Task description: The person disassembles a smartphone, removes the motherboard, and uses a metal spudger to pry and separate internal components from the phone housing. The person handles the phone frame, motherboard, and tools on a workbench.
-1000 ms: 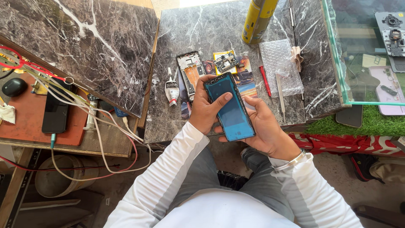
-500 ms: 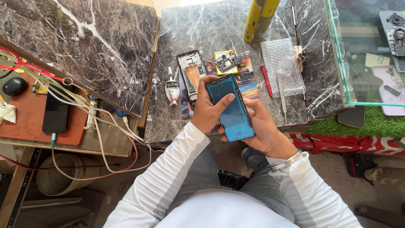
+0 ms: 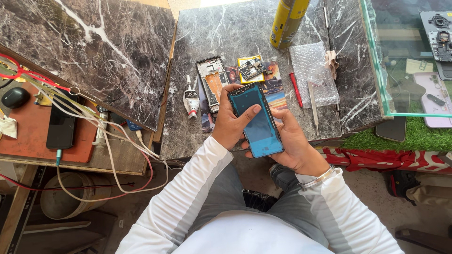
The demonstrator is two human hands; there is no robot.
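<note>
I hold a blue phone screen panel (image 3: 256,121) over the front edge of the dark marble table (image 3: 226,33). My left hand (image 3: 230,123) grips its left side, the thumb pressed on the glass near the top. My right hand (image 3: 295,145) cradles it from below and from the right. Just beyond the panel lie an opened phone frame (image 3: 211,81), a small circuit board on a yellow card (image 3: 252,69) and a small white glue tube (image 3: 190,99).
A red screwdriver (image 3: 296,90), metal tweezers (image 3: 314,107), a bubble-wrap sheet (image 3: 312,73) and a yellow spray can (image 3: 287,21) lie to the right. A glass case (image 3: 376,61) stands far right. At left, a black phone (image 3: 61,127) charges amid loose cables (image 3: 113,141).
The panel and both hands stay nearly in place. My left thumb has shifted slightly on the glass.
</note>
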